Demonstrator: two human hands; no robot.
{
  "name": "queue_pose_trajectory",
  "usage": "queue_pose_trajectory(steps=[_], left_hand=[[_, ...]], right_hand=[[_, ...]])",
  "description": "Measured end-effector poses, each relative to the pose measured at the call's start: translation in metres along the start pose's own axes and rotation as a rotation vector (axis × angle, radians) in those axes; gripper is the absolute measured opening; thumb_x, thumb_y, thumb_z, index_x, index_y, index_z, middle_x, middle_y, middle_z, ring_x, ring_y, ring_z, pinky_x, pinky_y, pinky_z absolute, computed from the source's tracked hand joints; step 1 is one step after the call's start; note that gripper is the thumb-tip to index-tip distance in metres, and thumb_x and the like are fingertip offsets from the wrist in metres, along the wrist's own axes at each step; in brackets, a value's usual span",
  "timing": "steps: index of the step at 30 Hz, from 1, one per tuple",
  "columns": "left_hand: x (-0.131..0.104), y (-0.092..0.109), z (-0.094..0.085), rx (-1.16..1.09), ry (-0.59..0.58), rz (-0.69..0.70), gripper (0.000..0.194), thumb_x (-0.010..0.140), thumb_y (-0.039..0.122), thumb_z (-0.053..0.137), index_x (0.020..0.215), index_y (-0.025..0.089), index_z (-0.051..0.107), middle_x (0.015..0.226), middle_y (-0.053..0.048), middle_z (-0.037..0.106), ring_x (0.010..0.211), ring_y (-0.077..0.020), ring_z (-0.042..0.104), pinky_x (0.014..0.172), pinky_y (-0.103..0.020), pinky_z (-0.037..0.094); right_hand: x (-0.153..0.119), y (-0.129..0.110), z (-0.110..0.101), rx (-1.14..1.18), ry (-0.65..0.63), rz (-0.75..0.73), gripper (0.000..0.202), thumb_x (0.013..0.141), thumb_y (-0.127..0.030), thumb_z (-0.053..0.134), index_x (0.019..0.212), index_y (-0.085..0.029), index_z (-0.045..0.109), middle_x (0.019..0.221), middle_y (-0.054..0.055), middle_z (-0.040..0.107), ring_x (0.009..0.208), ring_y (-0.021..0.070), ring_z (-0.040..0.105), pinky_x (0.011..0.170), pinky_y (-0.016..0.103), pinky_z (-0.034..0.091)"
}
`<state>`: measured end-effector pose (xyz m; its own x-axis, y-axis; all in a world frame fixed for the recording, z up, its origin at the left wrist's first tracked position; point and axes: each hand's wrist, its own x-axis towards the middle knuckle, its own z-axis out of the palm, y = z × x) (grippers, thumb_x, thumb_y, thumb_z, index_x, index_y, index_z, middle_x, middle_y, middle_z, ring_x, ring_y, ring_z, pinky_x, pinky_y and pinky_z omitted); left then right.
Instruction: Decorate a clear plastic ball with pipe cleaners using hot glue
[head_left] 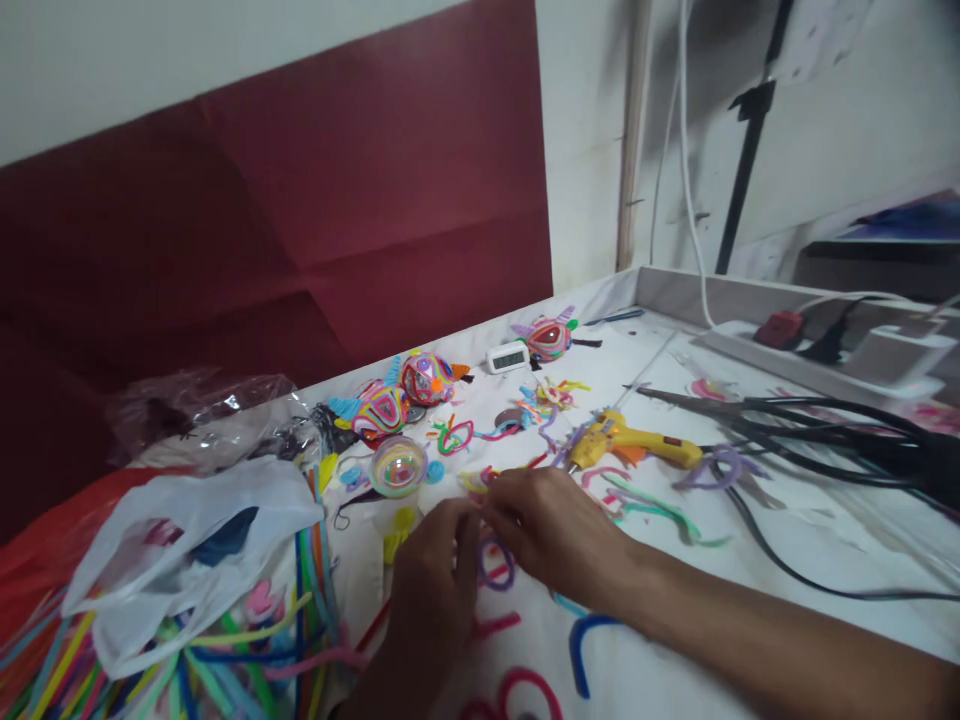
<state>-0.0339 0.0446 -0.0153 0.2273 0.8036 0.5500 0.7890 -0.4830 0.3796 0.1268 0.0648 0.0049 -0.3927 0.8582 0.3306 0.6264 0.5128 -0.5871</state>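
Observation:
My left hand (431,570) and my right hand (551,525) meet over the white table with fingertips pinched together. Whatever they hold is hidden behind the fingers. A purple pipe cleaner loop (496,566) lies just below them, and a blue pipe cleaner piece (585,650) is under my right forearm. Beyond my left hand sits a round, clear-topped piece with coloured rings (399,467). To the right of my right hand rests a yellow glue gun (630,443), among curled pipe cleaner scraps (660,515).
Decorated pipe cleaner balls (379,410) and a small digital clock (508,357) stand along the back. A pile of pipe cleaners (187,665) with a white plastic bag (225,510) fills the left. Black-handled scissors (825,415), cables and a power strip (825,365) occupy the right.

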Motion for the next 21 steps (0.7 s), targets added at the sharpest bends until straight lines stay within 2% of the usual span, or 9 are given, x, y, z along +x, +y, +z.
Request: queue_pose_trajectory(steps=[3, 6, 11, 16, 21], left_hand=[[0.000, 0.002, 0.001, -0.118, -0.020, -0.134, 0.018, 0.090, 0.031, 0.050, 0.083, 0.021, 0.064, 0.069, 0.002, 0.069, 0.057, -0.0136, 0.064, 0.053, -0.021, 0.047], [0.000, 0.006, 0.002, -0.199, -0.004, -0.266, 0.019, 0.088, 0.037, 0.053, 0.084, 0.022, 0.065, 0.071, 0.003, 0.070, 0.061, -0.0145, 0.065, 0.054, -0.022, 0.046], [0.000, 0.014, 0.002, -0.299, 0.039, -0.398, 0.019, 0.083, 0.038, 0.057, 0.080, 0.022, 0.067, 0.071, 0.002, 0.071, 0.066, -0.0156, 0.066, 0.058, -0.022, 0.048], [-0.001, 0.015, 0.003, -0.398, 0.111, -0.414, 0.017, 0.080, 0.035, 0.060, 0.080, 0.020, 0.068, 0.071, 0.001, 0.073, 0.064, -0.0153, 0.067, 0.055, -0.021, 0.049], [-0.004, 0.011, 0.005, -0.419, 0.145, -0.350, 0.015, 0.081, 0.032, 0.061, 0.080, 0.019, 0.069, 0.070, -0.001, 0.073, 0.059, -0.0148, 0.068, 0.052, -0.020, 0.051]], right_hand=[[0.001, -0.001, 0.000, -0.022, -0.011, 0.023, 0.017, 0.081, -0.011, 0.052, 0.067, -0.016, 0.060, 0.069, 0.006, 0.064, 0.061, 0.0153, 0.056, 0.054, 0.026, 0.030], [0.002, -0.002, -0.001, -0.030, -0.008, 0.019, 0.015, 0.078, -0.008, 0.053, 0.066, -0.016, 0.059, 0.068, 0.005, 0.064, 0.060, 0.0147, 0.056, 0.054, 0.026, 0.030], [0.001, -0.002, -0.001, 0.072, 0.065, 0.007, 0.017, 0.075, -0.008, 0.053, 0.060, -0.016, 0.054, 0.061, 0.002, 0.059, 0.056, 0.0119, 0.051, 0.053, 0.024, 0.028], [-0.002, -0.004, 0.005, 0.279, 0.223, 0.023, 0.022, 0.074, -0.009, 0.052, 0.054, -0.018, 0.046, 0.051, -0.004, 0.046, 0.046, 0.0079, 0.039, 0.048, 0.022, 0.024], [-0.004, -0.006, 0.013, 0.479, 0.258, 0.106, 0.020, 0.075, -0.016, 0.052, 0.055, -0.019, 0.050, 0.048, -0.005, 0.045, 0.045, 0.0086, 0.039, 0.045, 0.020, 0.025]])
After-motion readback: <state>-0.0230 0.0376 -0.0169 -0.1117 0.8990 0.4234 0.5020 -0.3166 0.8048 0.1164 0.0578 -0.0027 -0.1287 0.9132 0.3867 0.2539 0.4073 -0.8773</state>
